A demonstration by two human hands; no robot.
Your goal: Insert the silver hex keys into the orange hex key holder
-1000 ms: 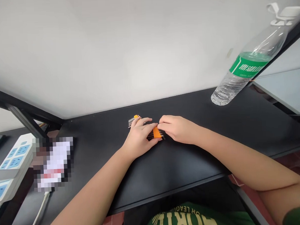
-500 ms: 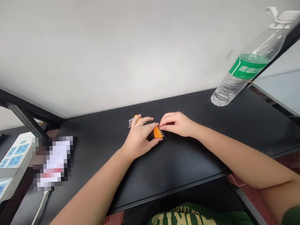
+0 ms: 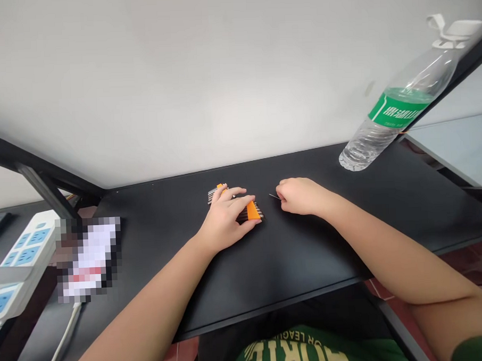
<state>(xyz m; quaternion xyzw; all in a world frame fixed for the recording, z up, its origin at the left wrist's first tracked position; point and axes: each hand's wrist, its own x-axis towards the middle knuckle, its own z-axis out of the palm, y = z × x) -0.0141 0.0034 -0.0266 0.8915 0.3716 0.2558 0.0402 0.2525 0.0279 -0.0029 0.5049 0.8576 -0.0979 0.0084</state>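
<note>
An orange-and-black holder (image 3: 253, 211) lies on the black tabletop, with several thin metal rods showing at both its ends. My left hand (image 3: 224, 218) covers its middle and grips it, thumb on the near side and fingers over the top. To the right of the holder, apart from it, my right hand (image 3: 301, 195) is closed in a pinch. A thin metal rod (image 3: 274, 195) pokes out leftward from those fingers; its other end is hidden in the hand. The exact kind of rod is too small to tell.
A large water bottle (image 3: 386, 118) with a green label stands at the back right. On the left lie a blurred-out flat object (image 3: 90, 256) with a white cable (image 3: 64, 340) and a white power strip (image 3: 32, 253). A pale wall (image 3: 221, 85) rises behind the tabletop (image 3: 300, 263).
My right hand has moved right, away from the holder's end, and a thin metal rod now shows in its fingers. My left hand stays on the holder.
</note>
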